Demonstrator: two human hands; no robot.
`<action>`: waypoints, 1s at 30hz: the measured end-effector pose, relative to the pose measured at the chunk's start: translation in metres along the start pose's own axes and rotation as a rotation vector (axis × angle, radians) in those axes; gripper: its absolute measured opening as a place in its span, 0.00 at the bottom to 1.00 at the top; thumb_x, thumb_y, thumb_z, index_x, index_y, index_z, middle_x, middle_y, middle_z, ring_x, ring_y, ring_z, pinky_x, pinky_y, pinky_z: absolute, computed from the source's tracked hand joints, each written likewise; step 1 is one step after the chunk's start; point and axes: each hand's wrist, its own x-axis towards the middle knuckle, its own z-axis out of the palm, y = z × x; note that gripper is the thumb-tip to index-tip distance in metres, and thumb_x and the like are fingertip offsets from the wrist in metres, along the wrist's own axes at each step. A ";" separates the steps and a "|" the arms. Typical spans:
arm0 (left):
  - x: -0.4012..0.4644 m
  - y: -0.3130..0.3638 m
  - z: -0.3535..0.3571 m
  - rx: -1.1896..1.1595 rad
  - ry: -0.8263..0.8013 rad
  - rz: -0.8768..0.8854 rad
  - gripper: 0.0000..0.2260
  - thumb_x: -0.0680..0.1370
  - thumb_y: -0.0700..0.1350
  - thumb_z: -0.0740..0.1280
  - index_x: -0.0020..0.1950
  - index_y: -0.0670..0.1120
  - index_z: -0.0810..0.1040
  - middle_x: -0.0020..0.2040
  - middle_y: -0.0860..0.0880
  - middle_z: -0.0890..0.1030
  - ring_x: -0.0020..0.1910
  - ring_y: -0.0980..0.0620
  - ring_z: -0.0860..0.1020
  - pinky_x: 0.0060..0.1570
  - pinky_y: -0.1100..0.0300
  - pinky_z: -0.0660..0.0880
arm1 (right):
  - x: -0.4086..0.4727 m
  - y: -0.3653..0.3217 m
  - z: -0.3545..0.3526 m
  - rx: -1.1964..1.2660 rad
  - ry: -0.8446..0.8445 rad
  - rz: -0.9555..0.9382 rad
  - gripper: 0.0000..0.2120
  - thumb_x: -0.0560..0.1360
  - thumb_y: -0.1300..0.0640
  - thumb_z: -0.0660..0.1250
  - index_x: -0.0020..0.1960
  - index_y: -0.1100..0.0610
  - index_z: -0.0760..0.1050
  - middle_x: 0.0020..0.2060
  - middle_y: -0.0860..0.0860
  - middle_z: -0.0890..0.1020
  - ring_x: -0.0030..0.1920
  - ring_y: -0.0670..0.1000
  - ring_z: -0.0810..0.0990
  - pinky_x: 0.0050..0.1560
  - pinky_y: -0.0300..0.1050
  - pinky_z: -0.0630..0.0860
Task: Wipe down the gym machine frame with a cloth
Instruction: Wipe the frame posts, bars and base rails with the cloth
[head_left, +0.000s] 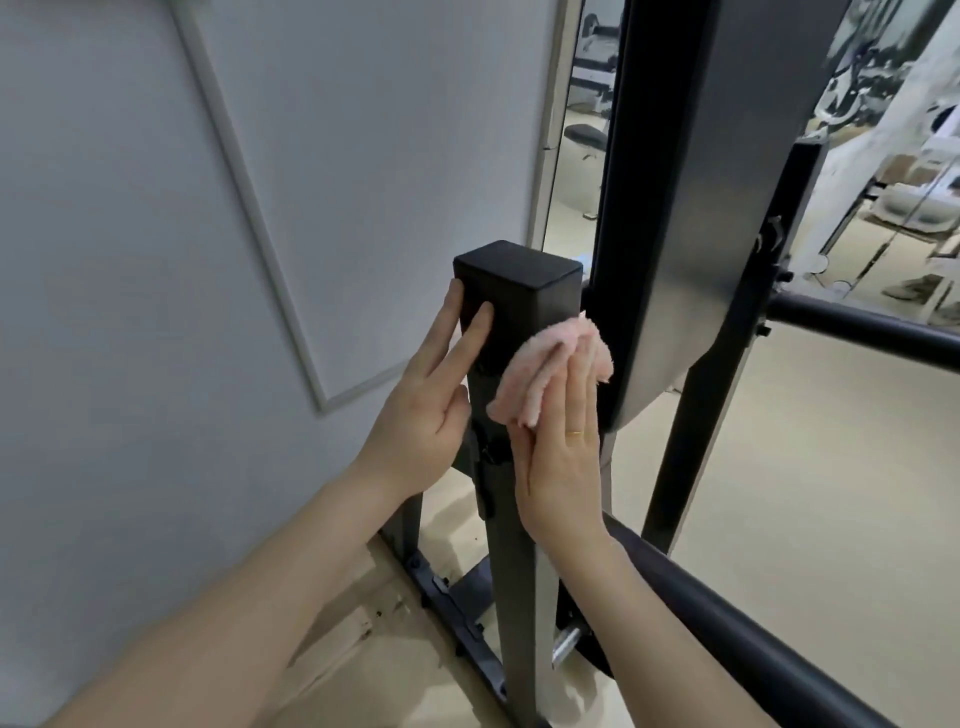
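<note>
A black square post (524, 306) of the gym machine frame stands upright in the middle, topped by a flat black cap. My left hand (426, 410) rests on the post's left face with straight fingers, its fingertips just under the cap. My right hand (561, 457) presses a folded pink cloth (545, 364) flat against the post's right face, fingers straight over the cloth. A gold ring sits on one finger of that hand.
A taller dark upright with a grey panel (691, 218) rises just right of the post. Black round bars (862, 332) cross at right and lower right. The frame's bolted base (457, 608) lies on the beige floor. A grey wall (156, 260) stands close on the left.
</note>
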 end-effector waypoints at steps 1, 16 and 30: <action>-0.001 -0.003 0.000 -0.018 -0.015 0.002 0.29 0.73 0.36 0.51 0.76 0.47 0.54 0.77 0.47 0.48 0.75 0.63 0.48 0.67 0.75 0.53 | -0.016 0.003 0.001 -0.013 -0.033 0.012 0.40 0.79 0.62 0.61 0.78 0.51 0.35 0.76 0.57 0.50 0.78 0.51 0.45 0.75 0.58 0.53; 0.001 -0.019 0.006 -0.172 0.054 0.056 0.26 0.73 0.34 0.53 0.71 0.46 0.62 0.76 0.46 0.54 0.74 0.61 0.56 0.70 0.65 0.61 | -0.041 0.003 0.011 -0.229 -0.101 0.150 0.39 0.78 0.59 0.59 0.78 0.57 0.36 0.75 0.59 0.49 0.77 0.54 0.45 0.74 0.56 0.52; 0.030 -0.002 -0.015 -0.576 0.193 -0.349 0.16 0.79 0.36 0.63 0.61 0.54 0.74 0.57 0.58 0.81 0.56 0.56 0.79 0.60 0.53 0.75 | 0.126 -0.021 -0.067 -0.078 -0.461 -0.213 0.26 0.74 0.50 0.58 0.68 0.59 0.72 0.66 0.53 0.75 0.69 0.50 0.69 0.72 0.43 0.61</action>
